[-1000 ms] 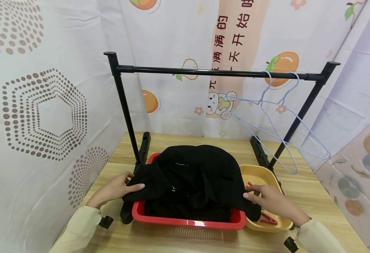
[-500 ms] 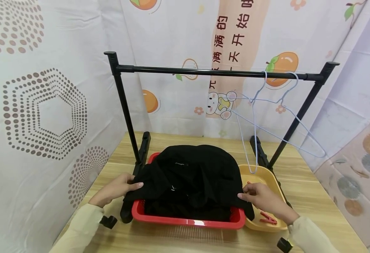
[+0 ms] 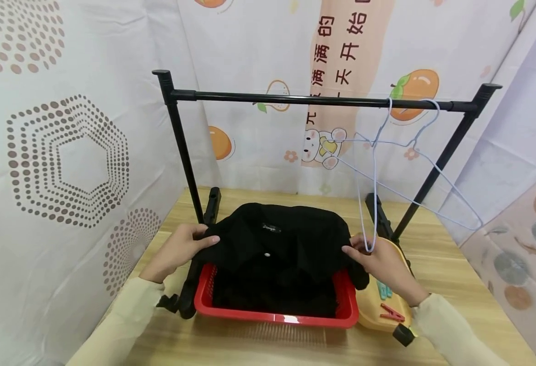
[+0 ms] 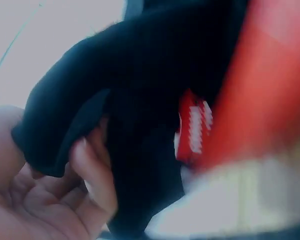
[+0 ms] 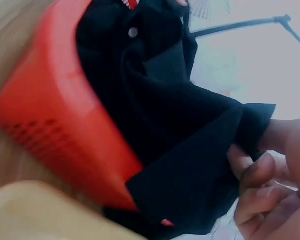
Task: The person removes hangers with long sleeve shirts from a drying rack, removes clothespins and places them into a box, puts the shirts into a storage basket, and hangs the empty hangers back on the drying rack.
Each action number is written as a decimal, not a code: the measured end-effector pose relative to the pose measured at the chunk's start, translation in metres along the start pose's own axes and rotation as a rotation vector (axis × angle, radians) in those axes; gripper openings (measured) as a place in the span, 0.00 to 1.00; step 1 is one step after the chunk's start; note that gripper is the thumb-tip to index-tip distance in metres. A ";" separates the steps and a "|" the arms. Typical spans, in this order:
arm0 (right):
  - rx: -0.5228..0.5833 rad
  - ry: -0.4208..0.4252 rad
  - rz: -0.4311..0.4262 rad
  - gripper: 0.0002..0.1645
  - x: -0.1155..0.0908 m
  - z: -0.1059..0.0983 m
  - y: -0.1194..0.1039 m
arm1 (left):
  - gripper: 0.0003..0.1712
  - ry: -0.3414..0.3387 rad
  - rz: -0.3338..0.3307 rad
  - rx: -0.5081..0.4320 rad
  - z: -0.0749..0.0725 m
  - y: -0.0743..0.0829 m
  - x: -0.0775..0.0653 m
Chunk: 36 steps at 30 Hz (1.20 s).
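A black shirt (image 3: 291,239) with a small neck label and a white button is stretched between my two hands above a red plastic basket (image 3: 268,318). My left hand (image 3: 183,248) pinches its left end, thumb on top; the left wrist view shows the cloth folded between thumb and fingers. The right end is pinched by my right hand (image 3: 381,262), which is over the yellow tray (image 3: 378,317). In the right wrist view, the cloth (image 5: 190,130) hangs from those fingers over the basket's rim. More black cloth (image 3: 272,295) lies inside the basket.
A black clothes rack (image 3: 272,97) stands behind and around the basket. Two light-blue hangers (image 3: 374,168) hang at its right; one reaches down in front of my right hand. Red (image 3: 392,312) and teal clothespins (image 3: 384,290) lie in the yellow tray.
Both hands have risen, lifting the shirt's upper part off the basket; more of the basket's inside shows. My right hand first shifted left. The nearer hanger has swung, and the view has tilted slightly.
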State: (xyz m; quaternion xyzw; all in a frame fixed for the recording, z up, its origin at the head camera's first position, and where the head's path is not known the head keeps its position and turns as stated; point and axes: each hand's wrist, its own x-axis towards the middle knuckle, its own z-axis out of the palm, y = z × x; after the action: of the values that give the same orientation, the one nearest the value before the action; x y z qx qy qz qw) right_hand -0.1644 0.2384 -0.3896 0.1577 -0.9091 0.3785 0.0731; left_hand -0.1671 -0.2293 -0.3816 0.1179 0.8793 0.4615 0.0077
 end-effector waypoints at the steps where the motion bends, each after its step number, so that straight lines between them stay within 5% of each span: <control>1: 0.005 0.005 0.002 0.15 0.002 0.001 -0.006 | 0.26 -0.009 0.033 -0.013 0.003 0.006 0.001; 8: 0.089 -0.076 -0.115 0.10 0.009 0.023 -0.032 | 0.15 -0.178 0.214 0.159 0.026 0.025 0.004; 14: 0.057 -0.305 -0.237 0.05 0.003 0.051 -0.026 | 0.31 -0.365 0.286 0.298 0.046 0.014 0.005; 19: 0.009 -0.422 -0.281 0.05 -0.002 0.063 -0.019 | 0.31 -0.439 0.295 0.333 0.058 0.005 0.005; 25: -0.047 -0.465 -0.307 0.06 -0.003 0.071 -0.016 | 0.30 -0.537 0.229 0.366 0.066 0.004 0.003; 31: 0.009 -0.442 -0.251 0.10 0.001 0.060 -0.011 | 0.28 -0.699 0.162 0.229 0.041 0.013 0.005; 34: -0.007 -0.294 -0.195 0.17 0.008 0.049 -0.004 | 0.24 -0.685 0.114 0.102 0.018 0.011 0.016; 36: -0.015 -0.189 -0.130 0.19 0.015 0.040 0.003 | 0.25 -0.608 0.067 0.052 0.004 0.009 0.026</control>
State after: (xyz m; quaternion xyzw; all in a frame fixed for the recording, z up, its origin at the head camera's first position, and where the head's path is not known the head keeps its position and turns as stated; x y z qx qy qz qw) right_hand -0.1800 0.2083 -0.4155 0.2507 -0.9027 0.3494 0.0125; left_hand -0.1898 -0.2159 -0.3740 0.2797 0.8438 0.3823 0.2522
